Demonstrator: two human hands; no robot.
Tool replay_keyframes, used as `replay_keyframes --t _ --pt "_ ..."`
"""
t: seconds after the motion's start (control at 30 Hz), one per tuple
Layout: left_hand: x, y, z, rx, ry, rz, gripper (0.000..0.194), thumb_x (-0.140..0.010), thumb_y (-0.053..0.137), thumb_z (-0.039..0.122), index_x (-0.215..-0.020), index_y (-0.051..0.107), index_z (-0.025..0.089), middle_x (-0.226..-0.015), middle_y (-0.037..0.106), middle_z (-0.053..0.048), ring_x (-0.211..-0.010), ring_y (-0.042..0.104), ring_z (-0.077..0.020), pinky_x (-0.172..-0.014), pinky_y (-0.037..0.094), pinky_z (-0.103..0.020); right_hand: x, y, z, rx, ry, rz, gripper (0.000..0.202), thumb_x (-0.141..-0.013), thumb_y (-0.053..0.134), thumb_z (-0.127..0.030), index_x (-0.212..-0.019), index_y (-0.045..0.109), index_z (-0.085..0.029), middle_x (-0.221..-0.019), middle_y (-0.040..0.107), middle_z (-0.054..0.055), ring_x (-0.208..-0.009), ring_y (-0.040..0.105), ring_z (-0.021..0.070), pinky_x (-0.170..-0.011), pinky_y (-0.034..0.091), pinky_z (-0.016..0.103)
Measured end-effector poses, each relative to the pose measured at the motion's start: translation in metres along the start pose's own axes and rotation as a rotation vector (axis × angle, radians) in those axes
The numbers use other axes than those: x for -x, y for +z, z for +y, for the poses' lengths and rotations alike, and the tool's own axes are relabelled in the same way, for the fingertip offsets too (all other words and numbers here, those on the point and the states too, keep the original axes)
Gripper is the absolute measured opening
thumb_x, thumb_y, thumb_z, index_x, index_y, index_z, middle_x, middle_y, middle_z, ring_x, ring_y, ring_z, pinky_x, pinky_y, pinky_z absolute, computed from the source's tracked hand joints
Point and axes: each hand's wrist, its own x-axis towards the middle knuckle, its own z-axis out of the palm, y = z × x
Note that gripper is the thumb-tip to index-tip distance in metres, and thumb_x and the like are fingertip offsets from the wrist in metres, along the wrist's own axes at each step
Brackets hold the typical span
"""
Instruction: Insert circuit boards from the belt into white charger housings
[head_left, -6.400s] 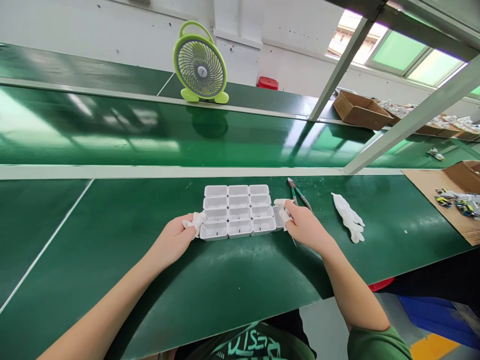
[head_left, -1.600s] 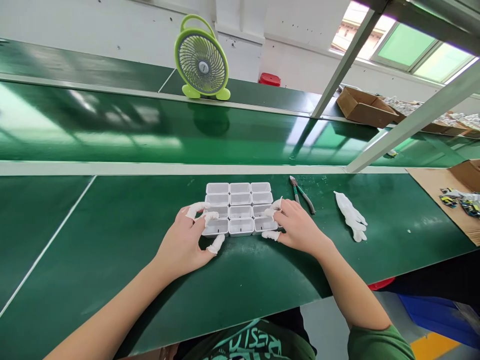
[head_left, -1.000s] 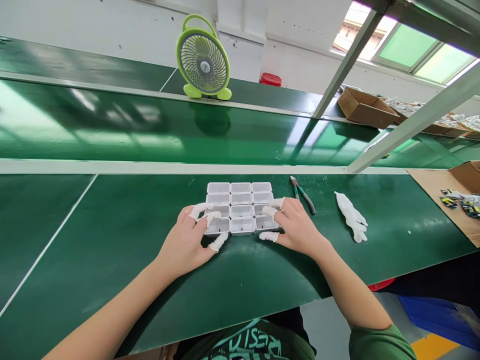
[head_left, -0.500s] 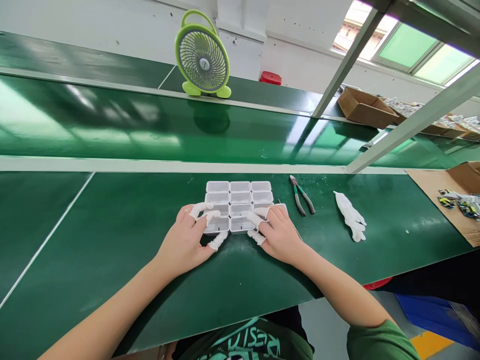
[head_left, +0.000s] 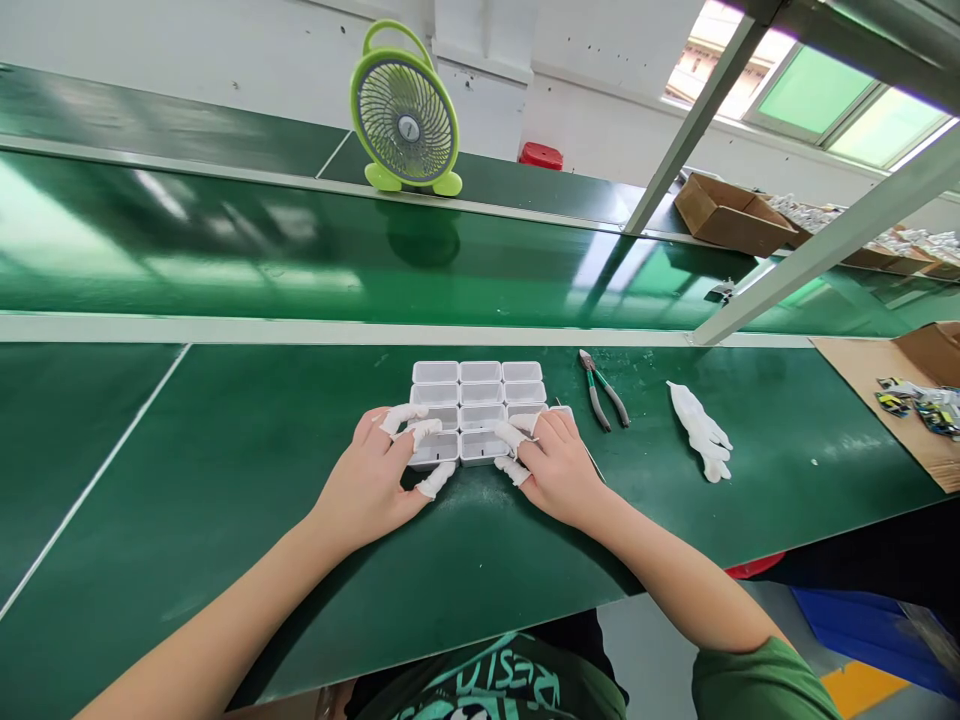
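Note:
A block of small white plastic bins, set in rows, lies in front of me on the green table. My left hand grips its front left corner, thumb at the front face and fingers over the bins. On the front right corner my right hand holds on the same way. White finger cots cover the thumbs and some fingers of both hands. The front bins have small dark marks or bits inside. Partly hidden under my right hand are another white bin and a thin dark tool, its kind unclear.
Cutting pliers with green handles and a white glove lie to the right. Cardboard with small yellow-black parts sits at the far right. Behind runs a green belt, with a green fan beyond and a slanted post.
On the belt, a small dark object has moved left, out from behind the slanted post. My hands and the bins have hardly moved.

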Motion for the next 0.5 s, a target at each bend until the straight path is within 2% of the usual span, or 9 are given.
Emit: replay_keyframes --t 0.13,0.23,0.37,0.5 --pt "-0.003 -0.003 0.001 0.022 -0.005 0.028 0.04 -0.093 0.062 0.032 -0.127 0.052 0.014 -0.12 0.059 -0.02 -0.111 0.057 -0.0365 -0.087 0.056 -0.052 0.0 -0.001 0.003 -0.033 -0.019 0.047 0.02 -0.095 0.062 -0.026 -0.11 0.067 -0.015 -0.101 0.066 0.014 -0.093 0.055 0.0262 -0.086 0.045 0.042" --pt "-0.005 -0.007 0.003 0.046 0.002 0.06 0.043 -0.091 0.065 0.034 -0.126 0.052 0.012 -0.119 0.059 -0.02 -0.109 0.059 -0.0354 -0.085 0.056 -0.049 -0.001 -0.007 0.007 -0.052 0.026 0.094 0.023 -0.095 0.06 -0.026 -0.114 0.065 -0.015 -0.102 0.065 0.014 -0.093 0.056 0.0276 -0.085 0.046 0.043" --pt "-0.006 -0.011 0.004 0.027 0.116 0.086 0.022 -0.09 0.067 0.025 -0.107 0.059 0.013 -0.111 0.06 -0.018 -0.096 0.062 -0.0309 -0.082 0.055 -0.047 -0.001 -0.016 0.015 -0.022 0.093 0.155 0.034 -0.095 0.054 -0.019 -0.129 0.059 -0.018 -0.106 0.063 0.014 -0.092 0.057 0.028 -0.083 0.047 0.044" --pt "-0.005 -0.01 0.005 0.002 0.175 0.067 0.007 -0.09 0.064 0.016 -0.094 0.06 0.013 -0.112 0.059 -0.02 -0.098 0.061 -0.0329 -0.084 0.055 -0.05 -0.001 -0.026 0.024 -0.048 0.148 0.15 0.053 -0.092 0.048 -0.012 -0.144 0.049 -0.022 -0.11 0.062 0.014 -0.101 0.058 0.0302 -0.084 0.049 0.045"
